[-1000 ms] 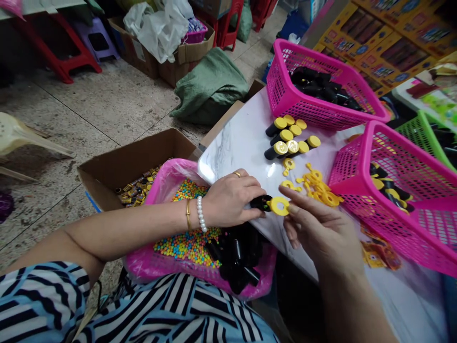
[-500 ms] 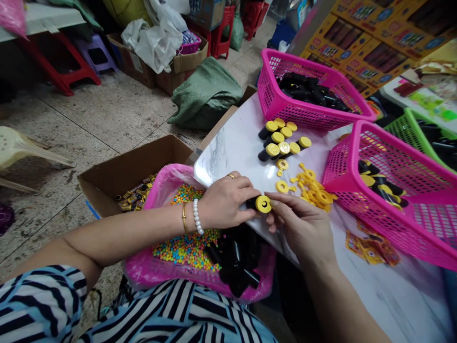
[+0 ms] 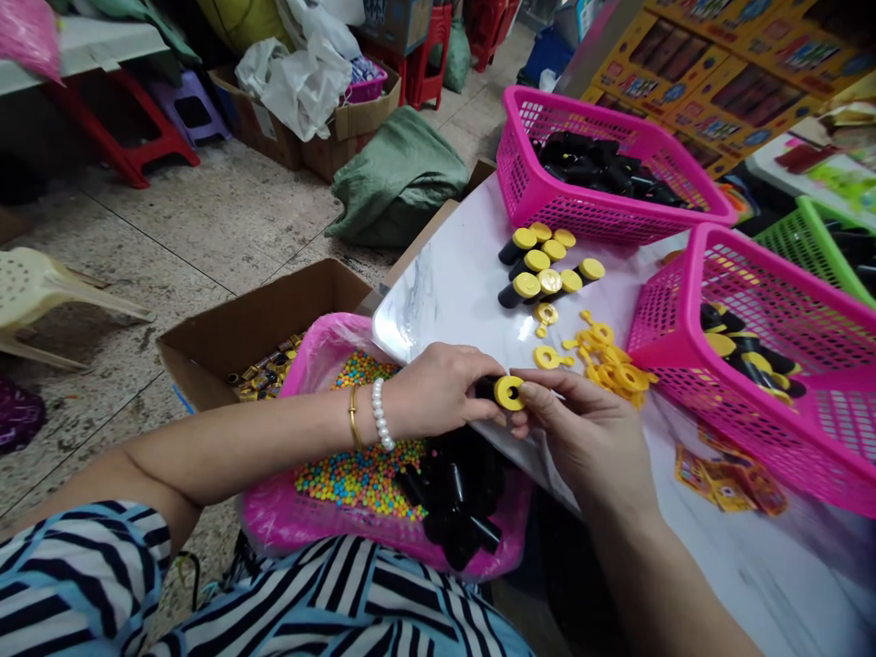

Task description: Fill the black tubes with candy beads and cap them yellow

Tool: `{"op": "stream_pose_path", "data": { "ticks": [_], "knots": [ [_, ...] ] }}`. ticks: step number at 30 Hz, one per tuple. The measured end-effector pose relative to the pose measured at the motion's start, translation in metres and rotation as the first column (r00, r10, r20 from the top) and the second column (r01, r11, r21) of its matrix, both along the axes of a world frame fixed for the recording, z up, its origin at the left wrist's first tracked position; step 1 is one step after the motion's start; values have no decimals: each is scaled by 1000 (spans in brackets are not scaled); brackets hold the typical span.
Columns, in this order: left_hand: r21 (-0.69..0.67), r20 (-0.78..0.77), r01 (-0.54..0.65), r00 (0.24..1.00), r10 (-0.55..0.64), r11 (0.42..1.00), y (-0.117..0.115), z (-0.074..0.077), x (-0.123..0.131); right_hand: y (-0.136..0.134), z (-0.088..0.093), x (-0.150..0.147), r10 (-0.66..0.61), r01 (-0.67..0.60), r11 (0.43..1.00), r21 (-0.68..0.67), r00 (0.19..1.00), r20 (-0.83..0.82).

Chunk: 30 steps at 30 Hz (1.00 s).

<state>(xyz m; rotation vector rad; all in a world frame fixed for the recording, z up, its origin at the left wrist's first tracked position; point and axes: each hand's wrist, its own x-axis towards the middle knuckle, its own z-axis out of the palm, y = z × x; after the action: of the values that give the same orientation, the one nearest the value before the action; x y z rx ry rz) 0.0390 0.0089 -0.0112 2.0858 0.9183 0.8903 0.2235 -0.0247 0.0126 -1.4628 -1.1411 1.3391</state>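
Head view: a tiled floor point(image 3: 198, 219) is stretching away behind a white marbled bench point(image 3: 438, 310), and a green sack point(image 3: 397, 178) is slumping just beyond the bench's far edge. A cardboard box point(image 3: 253, 328) is standing open on the floor, holding small gold-and-black packets point(image 3: 264, 374). Two pink baskets are sitting on the bench: the upper basket point(image 3: 540, 196) is holding black tubes, and the right basket point(image 3: 691, 310) is holding black tubes with yellow caps. Below the bench edge, a pink-lined basket point(image 3: 315, 365) is carrying coloured beads point(image 3: 359, 479) and a heap of uncapped black tubes point(image 3: 455, 502). Yellow-capped tubes point(image 3: 526, 274) are lying clustered on the bench, with loose yellow rings point(image 3: 616, 370) heaped near them (flat, tangled, some with little tabs).

The left hand point(image 3: 438, 392) is closing around a black tube point(image 3: 484, 388) just over the bench's near edge, a gold bangle point(image 3: 354, 418) and a pearl bracelet point(image 3: 380, 415) sitting on that wrist. The right hand point(image 3: 581, 438) is pinching a yellow ring point(image 3: 510, 392) between thumb and fingers, and the ring is touching the tube's end, so both hands are working close together.
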Motion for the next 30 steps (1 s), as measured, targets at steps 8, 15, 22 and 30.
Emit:
{"op": "stream_pose_path", "data": {
  "ticks": [8,15,22,30],
  "knots": [
    [-272,95,66,995,-41,960,-8,15,-2,2,-3,1,49,-48,999,-8,998,39],
    [-809,333,191,928,167,556,-12,23,7,-2,-3,1,88,-89,996,4,988,125],
    [-860,316,160,913,259,485,-13,16,13,-2,-3,-2,91,-100,995,23,965,247],
    [-371,243,-36,961,134,928,-25,4,7,0,-10,2,18,-18,1000,-21,1000,-10]
  ]
}}
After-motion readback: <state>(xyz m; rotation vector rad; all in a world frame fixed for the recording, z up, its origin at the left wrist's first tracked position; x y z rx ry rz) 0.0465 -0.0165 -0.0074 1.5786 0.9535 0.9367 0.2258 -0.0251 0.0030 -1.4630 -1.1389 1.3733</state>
